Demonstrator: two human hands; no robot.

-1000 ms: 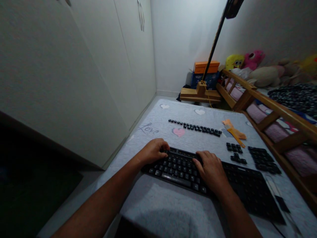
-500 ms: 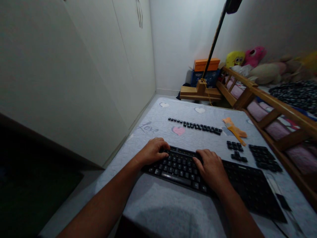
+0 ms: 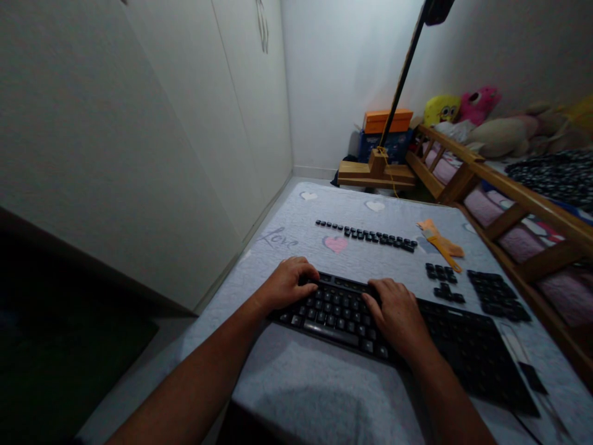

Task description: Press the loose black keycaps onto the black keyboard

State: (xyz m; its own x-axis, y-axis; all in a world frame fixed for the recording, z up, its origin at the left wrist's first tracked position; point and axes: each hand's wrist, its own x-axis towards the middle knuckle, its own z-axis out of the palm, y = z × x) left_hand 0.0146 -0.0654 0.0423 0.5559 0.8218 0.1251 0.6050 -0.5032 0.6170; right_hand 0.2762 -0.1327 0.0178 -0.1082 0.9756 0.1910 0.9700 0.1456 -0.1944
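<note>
A black keyboard (image 3: 331, 330) lies across the near part of the patterned cover. Its right section and far row show bare, without keycaps, while letter keys and the space bar sit in the middle. At the far left corner, my left hand (image 3: 291, 284) grips the keyboard with curled fingers, thumb over the keys. My right hand (image 3: 396, 312) holds it right of the letter keys, fingers bent at the far edge and thumb on the near side. Both palms hide the keys beneath. Beyond the keyboard, loose keycaps (image 3: 365, 235) lie in rows.
Small keycap groups (image 3: 441, 272) and a larger block (image 3: 498, 295) lie on the right. A yellow-handled brush (image 3: 445, 249) rests on an orange cloth (image 3: 451, 241). A wooden bed rail (image 3: 532, 198) runs along the right; a white wardrobe (image 3: 185, 123) stands left.
Both hands and the keyboard stay in place. Only the camera view has shifted very slightly.
</note>
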